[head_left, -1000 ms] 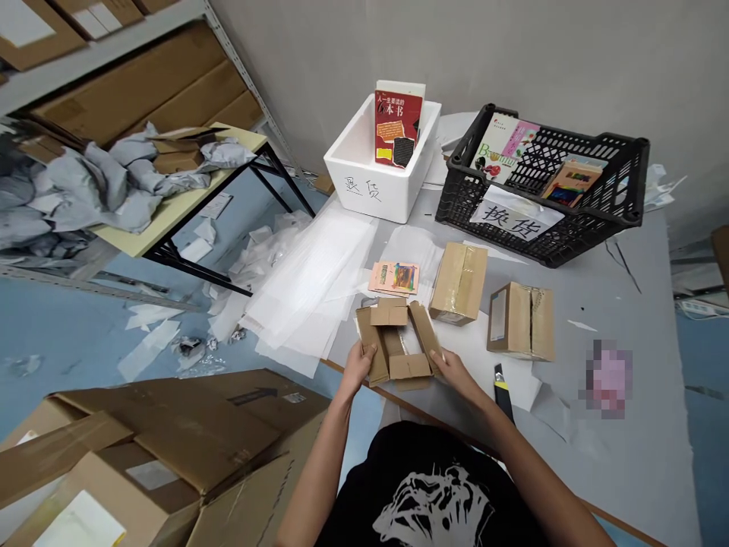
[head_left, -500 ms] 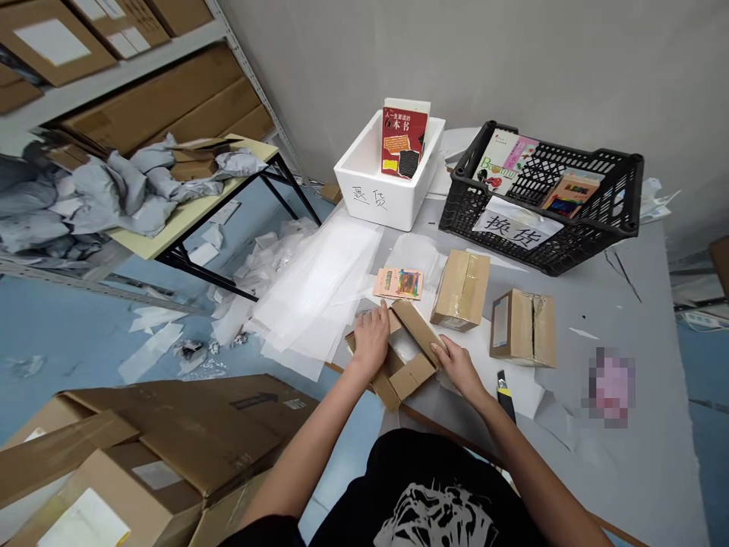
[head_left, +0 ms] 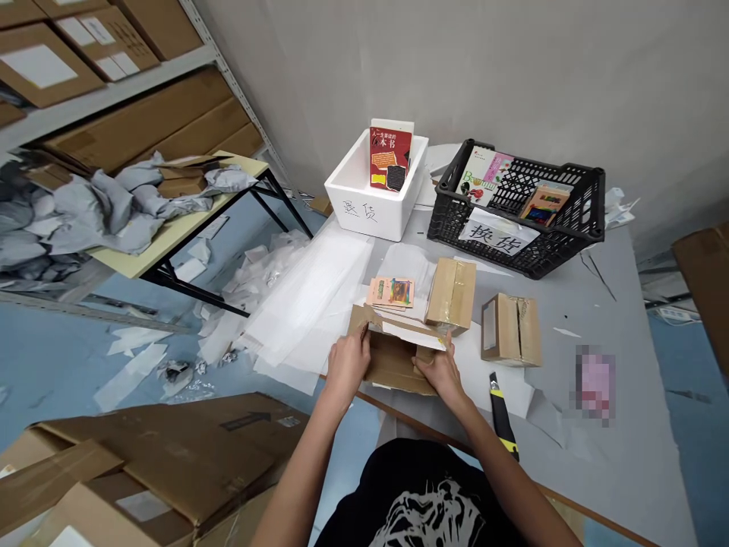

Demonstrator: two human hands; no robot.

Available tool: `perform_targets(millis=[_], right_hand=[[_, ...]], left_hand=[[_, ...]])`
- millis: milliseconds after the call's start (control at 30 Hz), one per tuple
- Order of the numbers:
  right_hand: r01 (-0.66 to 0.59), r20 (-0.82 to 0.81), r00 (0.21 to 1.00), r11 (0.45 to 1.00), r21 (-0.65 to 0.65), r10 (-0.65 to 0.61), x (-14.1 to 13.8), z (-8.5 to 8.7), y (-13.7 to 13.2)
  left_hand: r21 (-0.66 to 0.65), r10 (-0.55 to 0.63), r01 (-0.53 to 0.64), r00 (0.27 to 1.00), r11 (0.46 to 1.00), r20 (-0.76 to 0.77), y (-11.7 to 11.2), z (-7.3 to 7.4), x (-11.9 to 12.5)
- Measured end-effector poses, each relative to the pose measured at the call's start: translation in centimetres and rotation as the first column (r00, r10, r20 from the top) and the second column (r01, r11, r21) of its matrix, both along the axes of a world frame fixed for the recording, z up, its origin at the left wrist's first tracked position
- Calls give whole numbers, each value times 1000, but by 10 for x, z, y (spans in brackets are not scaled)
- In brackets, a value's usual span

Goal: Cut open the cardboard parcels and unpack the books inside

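Note:
Both my hands hold an unfolded cardboard box at the table's front edge, its open side tipped toward me. My left hand is closed on the box's left side; my right hand grips the right side, thumb inside. A white label shows along the upper edge. Just behind it lie small pinkish books or cards with a colourful picture. Two taped cardboard boxes stand to the right, a nearer-to-hand one and another. A black and yellow box cutter lies right of my right hand.
A white foam box with a red book stands at the back. Beside it is a black plastic crate holding books. White wrapping sheets cover the table's left. Large cartons stand at lower left; grey parcels fill a side table.
The cardboard box has been turned, so its inside now faces me and its flap with the white label lies along the top. My right hand has shifted its hold. The view has swung slightly.

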State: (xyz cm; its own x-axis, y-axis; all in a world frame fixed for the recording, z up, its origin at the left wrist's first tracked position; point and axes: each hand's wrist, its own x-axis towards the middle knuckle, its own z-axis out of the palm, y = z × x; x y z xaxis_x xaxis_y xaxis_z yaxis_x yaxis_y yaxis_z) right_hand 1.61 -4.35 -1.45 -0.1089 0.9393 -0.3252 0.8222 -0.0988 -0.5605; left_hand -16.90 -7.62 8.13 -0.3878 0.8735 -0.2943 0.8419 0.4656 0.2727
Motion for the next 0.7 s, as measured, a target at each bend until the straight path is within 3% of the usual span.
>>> perform_targets(millis=[233, 400, 467, 567, 700], right_hand=[[-32, 116, 993, 998, 54, 25, -19, 26, -9], [-59, -56, 996, 989, 134, 67, -33, 26, -4], [-91, -220, 969, 990, 104, 112, -26, 24, 1], [-151, -542, 829, 988, 24, 140, -9, 20, 8], [-84, -755, 650, 979, -184, -86, 4, 12, 9]], left_hand=[[-23, 89, -91, 992, 996, -88, -18, 16, 7], [-19, 81, -83, 991, 996, -110, -24, 22, 0], [-1, 90, -91, 990, 996, -113, -26, 17, -12], [117, 97, -86, 991, 989, -90, -30, 1, -33], [178, -31, 30, 999, 984, 6, -41, -35, -55]])
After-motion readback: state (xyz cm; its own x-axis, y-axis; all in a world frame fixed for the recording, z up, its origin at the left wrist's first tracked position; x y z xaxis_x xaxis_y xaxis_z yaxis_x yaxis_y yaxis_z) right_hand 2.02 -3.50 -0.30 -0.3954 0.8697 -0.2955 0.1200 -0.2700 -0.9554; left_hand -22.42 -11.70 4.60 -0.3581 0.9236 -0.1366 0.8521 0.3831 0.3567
